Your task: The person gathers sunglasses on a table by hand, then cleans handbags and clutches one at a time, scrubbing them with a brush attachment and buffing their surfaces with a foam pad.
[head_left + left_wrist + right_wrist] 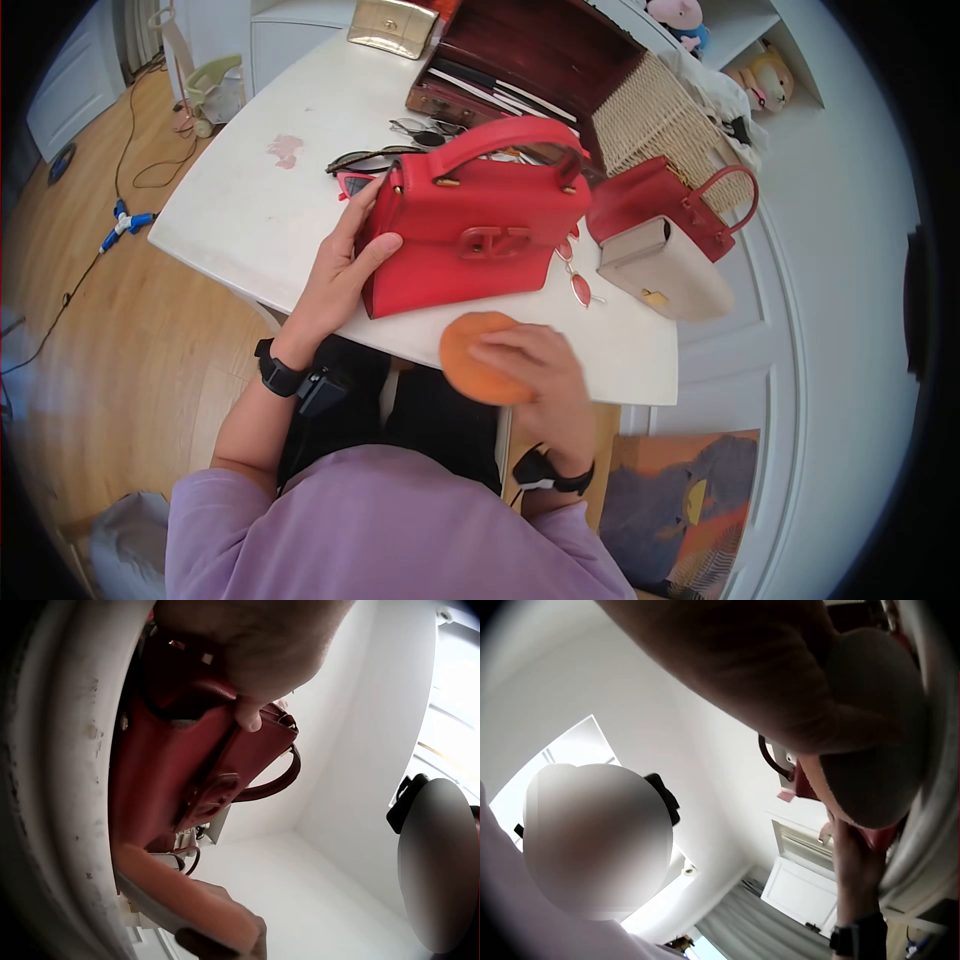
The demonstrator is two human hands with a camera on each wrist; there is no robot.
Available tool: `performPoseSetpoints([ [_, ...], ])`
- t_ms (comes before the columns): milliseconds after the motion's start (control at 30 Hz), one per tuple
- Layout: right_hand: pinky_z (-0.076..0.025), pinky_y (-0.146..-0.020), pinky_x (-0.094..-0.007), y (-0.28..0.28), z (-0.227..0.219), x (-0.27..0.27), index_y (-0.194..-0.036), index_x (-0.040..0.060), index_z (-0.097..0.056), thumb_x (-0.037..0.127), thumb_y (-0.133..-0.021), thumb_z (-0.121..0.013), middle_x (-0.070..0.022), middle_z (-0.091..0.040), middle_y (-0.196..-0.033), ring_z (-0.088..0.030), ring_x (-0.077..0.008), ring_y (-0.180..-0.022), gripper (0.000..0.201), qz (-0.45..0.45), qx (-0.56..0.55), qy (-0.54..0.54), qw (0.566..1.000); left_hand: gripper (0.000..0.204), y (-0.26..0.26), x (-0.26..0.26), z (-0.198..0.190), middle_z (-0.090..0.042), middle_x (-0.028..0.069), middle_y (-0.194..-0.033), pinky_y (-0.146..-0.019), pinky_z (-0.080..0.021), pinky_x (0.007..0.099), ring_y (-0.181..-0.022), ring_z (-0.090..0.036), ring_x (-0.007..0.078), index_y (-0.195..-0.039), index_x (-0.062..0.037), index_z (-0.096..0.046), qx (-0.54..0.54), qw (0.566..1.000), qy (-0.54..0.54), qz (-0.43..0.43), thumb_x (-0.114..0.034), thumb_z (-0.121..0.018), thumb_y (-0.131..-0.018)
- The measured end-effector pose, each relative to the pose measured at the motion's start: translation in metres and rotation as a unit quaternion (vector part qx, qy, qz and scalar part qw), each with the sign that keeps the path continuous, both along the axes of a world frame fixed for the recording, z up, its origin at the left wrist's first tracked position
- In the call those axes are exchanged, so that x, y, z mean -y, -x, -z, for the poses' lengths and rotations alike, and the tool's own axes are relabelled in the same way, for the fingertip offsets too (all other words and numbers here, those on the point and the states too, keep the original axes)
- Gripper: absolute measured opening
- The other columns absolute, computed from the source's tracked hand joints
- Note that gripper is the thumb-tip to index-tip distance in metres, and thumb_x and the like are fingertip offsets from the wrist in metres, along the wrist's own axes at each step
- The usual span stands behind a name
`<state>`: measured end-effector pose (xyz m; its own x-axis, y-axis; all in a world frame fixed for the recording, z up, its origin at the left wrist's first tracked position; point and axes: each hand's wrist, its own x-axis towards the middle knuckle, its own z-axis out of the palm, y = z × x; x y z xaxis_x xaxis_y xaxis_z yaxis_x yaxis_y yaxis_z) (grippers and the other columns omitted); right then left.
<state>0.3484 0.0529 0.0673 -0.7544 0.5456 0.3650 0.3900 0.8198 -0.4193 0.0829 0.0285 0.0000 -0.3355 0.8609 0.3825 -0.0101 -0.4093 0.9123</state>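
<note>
A red handbag [430,255] with a top handle and a front emblem stands near the front edge of the white table [230,215]. My left hand [345,270] grips its left side, thumb over the front and fingers round behind. In my right hand [550,385] is a round orange pad [465,360], held just off the table's front edge, below the bag. Fingers lie over its orange face, while the right wrist view shows the thumb across its grey side [877,780]. The left wrist view shows the pad's edge [187,892] close beneath the bag.
Sunglasses [375,158] lie behind the bag and red-lensed glasses [580,288] to its right. A beige bag [670,270] and a dark red handbag [650,200] stand at the right. Farther back are an open brown case [530,45] and a gold purse [392,27].
</note>
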Motion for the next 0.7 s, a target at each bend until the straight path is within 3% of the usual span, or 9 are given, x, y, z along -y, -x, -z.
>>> performPoseSetpoints([
  [67,-0.048,-0.094,-0.0407,-0.001,-0.016,-0.004,-0.109,0.0098,-0.073,-0.010,-0.062,-0.063,-0.0088,-0.069,-0.107,-0.062,-0.0317,-0.104,0.052,0.047,-0.117,0.001,0.992,0.062,-0.001,-0.001,0.002,-0.048,0.0136,-0.143,-0.110,-0.034,0.0314,-0.131,-0.045,0.0178,-0.151,-0.0029,-0.032,0.009,1.000,-0.002,0.005,-0.020,-0.059,-0.098],
  [167,-0.044,-0.100,-0.0387,0.007,-0.020,-0.027,-0.114,0.0097,-0.071,-0.010,-0.066,-0.062,-0.0091,-0.065,-0.119,-0.058,-0.0305,-0.115,0.052,0.198,-0.242,-0.207,0.927,0.062,-0.001,-0.001,0.001,-0.048,0.0140,-0.143,-0.110,-0.034,0.0315,-0.131,-0.045,0.0183,-0.151,-0.0029,-0.032,0.015,1.000,-0.001,0.005,-0.020,-0.059,-0.099],
  [200,-0.044,-0.100,-0.0387,0.010,-0.017,-0.031,-0.114,0.0097,-0.071,-0.010,-0.066,-0.062,-0.0091,-0.065,-0.119,-0.058,-0.0305,-0.115,0.052,0.199,-0.243,-0.207,0.927,0.062,0.000,-0.001,0.003,-0.047,0.0141,-0.144,-0.110,-0.034,0.0316,-0.131,-0.045,0.0183,-0.151,-0.0029,-0.032,0.014,1.000,0.004,0.002,-0.021,-0.059,-0.099],
  [300,-0.043,-0.100,-0.0401,0.016,0.009,-0.040,-0.115,0.0110,-0.070,-0.009,-0.065,-0.062,-0.0075,-0.063,-0.121,-0.057,-0.0302,-0.115,0.055,0.173,-0.182,-0.175,0.952,0.061,0.000,0.001,-0.003,-0.047,0.0143,-0.145,-0.110,-0.034,0.0318,-0.131,-0.045,0.0185,-0.151,-0.0029,-0.031,0.014,1.000,0.008,-0.007,-0.021,-0.058,-0.099],
  [467,-0.044,-0.098,-0.0397,0.004,0.033,-0.002,-0.115,0.0129,-0.071,-0.008,-0.060,-0.064,-0.0052,-0.064,-0.117,-0.057,-0.0288,-0.112,0.059,0.057,-0.019,-0.030,0.998,0.061,0.000,-0.001,-0.002,-0.046,0.0149,-0.145,-0.110,-0.033,0.0321,-0.132,-0.045,0.0188,-0.152,-0.0030,-0.030,0.015,1.000,0.004,-0.019,-0.020,-0.057,-0.100],
  [567,-0.044,-0.098,-0.0396,0.025,0.028,0.014,-0.113,0.0138,-0.072,-0.007,-0.060,-0.065,-0.0043,-0.064,-0.117,-0.056,-0.0284,-0.113,0.057,-0.019,-0.132,0.026,0.991,0.060,-0.001,-0.001,0.001,-0.047,0.0148,-0.144,-0.110,-0.033,0.0320,-0.131,-0.045,0.0189,-0.152,-0.0027,-0.031,0.004,1.000,0.002,-0.010,-0.019,-0.057,-0.100],
  [600,-0.044,-0.098,-0.0396,0.036,0.026,0.018,-0.113,0.0138,-0.072,-0.007,-0.060,-0.065,-0.0043,-0.064,-0.117,-0.056,-0.0284,-0.113,0.057,-0.017,-0.132,0.028,0.991,0.060,-0.001,-0.002,0.001,-0.048,0.0145,-0.144,-0.110,-0.033,0.0318,-0.131,-0.045,0.0187,-0.151,-0.0025,-0.031,0.014,1.000,-0.006,-0.005,-0.018,-0.057,-0.099],
  [667,-0.045,-0.096,-0.0417,0.056,0.023,0.021,-0.110,0.0143,-0.072,-0.004,-0.062,-0.066,-0.0049,-0.063,-0.118,-0.057,-0.0281,-0.112,0.052,-0.057,-0.104,-0.167,0.979,0.059,-0.001,-0.002,0.002,-0.048,0.0142,-0.143,-0.110,-0.033,0.0316,-0.131,-0.045,0.0186,-0.151,-0.0022,-0.032,0.024,1.000,-0.015,-0.003,-0.018,-0.057,-0.099],
  [700,-0.045,-0.096,-0.0417,0.059,0.024,0.020,-0.110,0.0143,-0.072,-0.004,-0.062,-0.066,-0.0049,-0.063,-0.118,-0.057,-0.0281,-0.112,0.052,-0.061,-0.105,-0.168,0.978,0.059,-0.001,-0.003,0.004,-0.048,0.0138,-0.143,-0.110,-0.033,0.0315,-0.131,-0.045,0.0184,-0.150,-0.0018,-0.033,0.025,1.000,-0.017,-0.006,-0.017,-0.058,-0.099],
])
